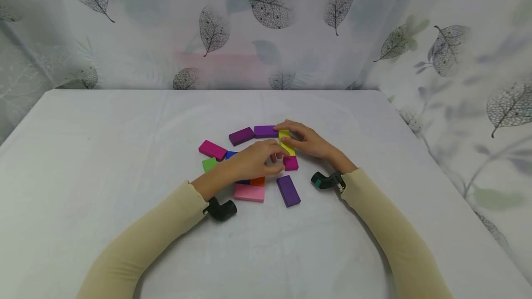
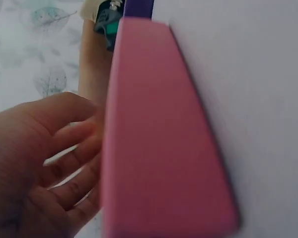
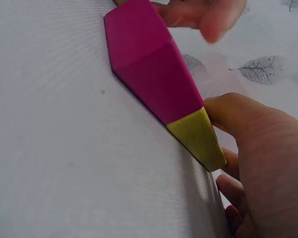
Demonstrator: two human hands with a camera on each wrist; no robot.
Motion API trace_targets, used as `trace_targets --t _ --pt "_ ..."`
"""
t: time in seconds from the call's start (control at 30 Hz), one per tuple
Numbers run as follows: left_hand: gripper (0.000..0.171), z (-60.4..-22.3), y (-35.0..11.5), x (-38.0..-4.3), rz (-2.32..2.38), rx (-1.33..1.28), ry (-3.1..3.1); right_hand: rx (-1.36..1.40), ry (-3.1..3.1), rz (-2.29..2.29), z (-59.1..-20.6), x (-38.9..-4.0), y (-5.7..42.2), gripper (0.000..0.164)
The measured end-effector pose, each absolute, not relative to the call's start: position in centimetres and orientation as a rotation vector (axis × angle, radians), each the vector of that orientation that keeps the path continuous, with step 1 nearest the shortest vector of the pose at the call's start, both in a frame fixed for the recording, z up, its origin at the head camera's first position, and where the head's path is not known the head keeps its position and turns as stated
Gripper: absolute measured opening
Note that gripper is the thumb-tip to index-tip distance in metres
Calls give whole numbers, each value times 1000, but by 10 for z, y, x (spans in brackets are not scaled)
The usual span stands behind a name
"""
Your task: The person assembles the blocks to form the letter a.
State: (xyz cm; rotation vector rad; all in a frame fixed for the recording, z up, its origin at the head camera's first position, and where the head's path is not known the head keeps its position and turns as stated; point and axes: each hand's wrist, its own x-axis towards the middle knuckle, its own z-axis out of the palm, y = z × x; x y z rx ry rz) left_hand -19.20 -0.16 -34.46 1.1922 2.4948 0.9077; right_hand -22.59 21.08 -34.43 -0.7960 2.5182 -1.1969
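Note:
My right hand (image 1: pixel 309 140) is at a yellow block (image 1: pixel 287 144), its thumb (image 3: pixel 216 109) against the block and its index finger reaching round the far end. A magenta block (image 1: pixel 291 163) adjoins the near end of the yellow one, and a purple block (image 1: pixel 265 131) lies by its far end. My left hand (image 1: pixel 257 158) hovers over the middle of the blocks, its fingers loosely bent with nothing between them. Beneath it, an orange block (image 1: pixel 258 181) and a blue block (image 1: pixel 231 154) are partly hidden. In the left wrist view a pink block (image 2: pixel 154 134) looms beside the left hand.
A dark purple block (image 1: pixel 241 136), a pink-red block (image 1: pixel 212 150) and a green block (image 1: pixel 209 164) line the left of the group. Another purple block (image 1: pixel 288 191) lies apart at the near right. All rest on a white-covered table (image 1: pixel 124 133) with leaf-patterned cloth (image 1: pixel 158 26) behind.

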Motion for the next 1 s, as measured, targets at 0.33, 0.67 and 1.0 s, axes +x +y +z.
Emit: trace_targets --t 0.33,0.67,1.0 --pt "26 -344 -18 -192 938 1181 2573 -754 2532 -1156 -342 -224 209 43" --pt "26 -344 -32 -190 941 1158 2629 -742 2526 -1151 -339 -224 209 43" --pt "33 -346 -40 -192 856 1131 2669 -760 2563 -1136 -377 -250 220 45"
